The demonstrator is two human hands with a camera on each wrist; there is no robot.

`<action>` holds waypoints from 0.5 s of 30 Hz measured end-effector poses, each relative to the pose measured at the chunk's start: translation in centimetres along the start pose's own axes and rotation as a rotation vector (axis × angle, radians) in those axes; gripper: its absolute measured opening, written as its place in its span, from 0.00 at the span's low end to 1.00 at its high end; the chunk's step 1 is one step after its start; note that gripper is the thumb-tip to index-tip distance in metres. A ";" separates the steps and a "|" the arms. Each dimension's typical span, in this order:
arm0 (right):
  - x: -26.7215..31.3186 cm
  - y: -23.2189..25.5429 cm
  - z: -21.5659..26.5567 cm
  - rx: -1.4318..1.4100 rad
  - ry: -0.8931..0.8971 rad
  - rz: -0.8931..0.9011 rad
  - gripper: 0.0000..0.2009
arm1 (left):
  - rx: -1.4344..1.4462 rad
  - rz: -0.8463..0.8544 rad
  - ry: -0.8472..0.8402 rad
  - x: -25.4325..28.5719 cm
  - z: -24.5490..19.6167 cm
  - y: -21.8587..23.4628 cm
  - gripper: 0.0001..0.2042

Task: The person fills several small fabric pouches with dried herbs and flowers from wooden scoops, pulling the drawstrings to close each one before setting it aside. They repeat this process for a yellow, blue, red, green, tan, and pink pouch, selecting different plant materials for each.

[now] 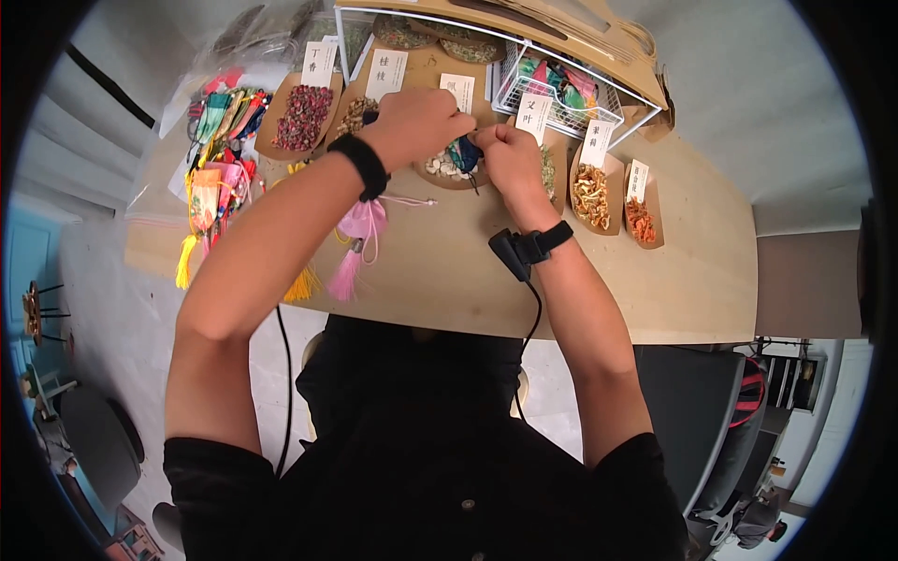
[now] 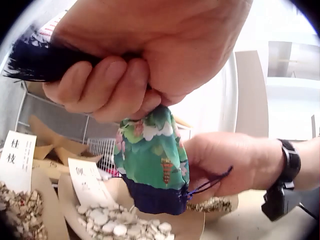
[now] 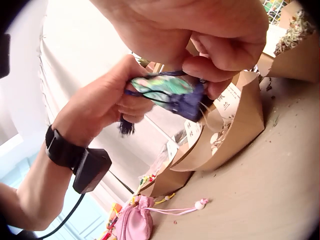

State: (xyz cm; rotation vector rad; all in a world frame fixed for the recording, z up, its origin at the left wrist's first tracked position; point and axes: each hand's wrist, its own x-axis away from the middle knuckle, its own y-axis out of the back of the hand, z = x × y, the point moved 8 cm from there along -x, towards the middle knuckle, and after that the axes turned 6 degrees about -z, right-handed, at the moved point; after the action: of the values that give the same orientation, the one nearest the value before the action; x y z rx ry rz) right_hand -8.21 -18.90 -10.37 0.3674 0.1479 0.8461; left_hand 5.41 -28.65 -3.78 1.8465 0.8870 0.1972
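A green patterned drawstring pouch (image 2: 150,150) with a navy hem hangs hem-down between my hands. My left hand (image 1: 421,126) grips its upper end, fingers curled, with a navy tassel (image 2: 30,62) sticking out of the fist. On the other side, my right hand (image 1: 514,164) pinches the pouch by the hem, partly hidden behind it in the left wrist view. Thin navy cords (image 2: 212,181) stick out from the hem. Close below is a brown paper tray of white slices (image 2: 120,225), with a label card (image 2: 90,182) standing in it.
More labelled trays hold dried rosebuds (image 1: 301,119), yellow pieces (image 1: 591,196) and orange pieces (image 1: 640,222). A pink pouch (image 1: 363,221) lies near the front edge, colourful tasselled pouches (image 1: 206,198) at the left. Behind stands a white wire rack (image 1: 552,47) with a basket (image 1: 561,112).
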 end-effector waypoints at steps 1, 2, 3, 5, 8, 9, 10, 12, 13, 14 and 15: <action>0.0 -0.1 0.6 0.021 0.040 0.010 0.11 | 0.034 -0.040 0.005 0.2 -0.1 0.6 0.23; -0.4 -0.2 0.8 0.004 0.031 0.006 0.11 | 0.059 -0.087 -0.002 -0.1 -0.3 1.6 0.23; -0.5 -0.2 0.6 -0.015 0.016 -0.004 0.11 | 0.087 -0.125 -0.015 -0.5 -0.6 2.3 0.23; 0.4 0.0 -0.3 -0.006 -0.010 -0.012 0.11 | 0.085 -0.083 0.006 0.2 -0.1 1.2 0.22; 0.0 0.1 0.6 0.001 0.021 -0.030 0.11 | 0.117 -0.074 0.032 -0.2 1.2 1.3 0.22; 0.2 0.3 0.5 -0.007 0.014 -0.032 0.10 | 0.125 -0.051 0.049 0.1 1.4 1.2 0.22; 0.5 0.5 0.3 -0.010 0.007 -0.031 0.10 | 0.137 -0.030 0.070 0.5 1.4 1.1 0.22; 0.5 0.7 -0.2 -0.038 -0.008 -0.032 0.10 | 0.142 -0.037 0.078 1.2 1.9 0.9 0.22; 0.3 0.7 -0.1 -0.057 -0.012 -0.035 0.10 | 0.139 -0.043 0.077 1.2 2.2 1.0 0.22; 0.3 0.6 0.0 -0.076 -0.008 -0.030 0.10 | 0.160 -0.065 0.067 1.3 2.3 1.2 0.21; 0.4 0.7 0.1 -0.094 -0.007 -0.026 0.10 | 0.183 -0.084 0.056 1.5 2.3 1.3 0.21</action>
State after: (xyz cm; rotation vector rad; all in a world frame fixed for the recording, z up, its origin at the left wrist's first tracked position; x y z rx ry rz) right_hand -8.42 -18.20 -9.99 0.2803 0.1056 0.8232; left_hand 8.22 -29.64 -4.13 1.9755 1.0480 0.1189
